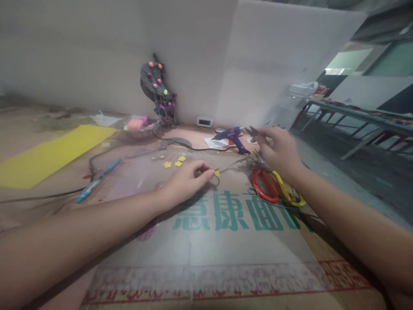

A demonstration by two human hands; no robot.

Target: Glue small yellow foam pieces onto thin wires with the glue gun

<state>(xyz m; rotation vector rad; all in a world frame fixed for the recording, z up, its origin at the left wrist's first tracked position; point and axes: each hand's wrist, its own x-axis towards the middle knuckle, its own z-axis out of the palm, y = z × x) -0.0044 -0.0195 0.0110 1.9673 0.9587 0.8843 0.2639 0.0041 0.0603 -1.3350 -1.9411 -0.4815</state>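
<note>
My left hand (193,176) is closed in a pinch on a small yellow piece (217,173). A thin dark strand curls below that piece. Raised at the right, my right hand (277,148) has its fingers closed around a small dark pointed thing (251,131), whose kind is blurred. Just under this hand lie red-handled scissors (263,186) and a yellow-handled tool (288,189), both on the table. Several yellow flower cutouts (178,163) lie beyond my left hand. A blue glue gun (237,138) rests farther back, near my right hand.
A yellow sheet (58,155) and a blue marker (98,181) lie at the left. A clear bowl (138,127) of colourful pieces and a grey crescent decoration with pompoms (155,82) stand by the white wall. Dark cords cross the table. Another long table (361,112) stands at right.
</note>
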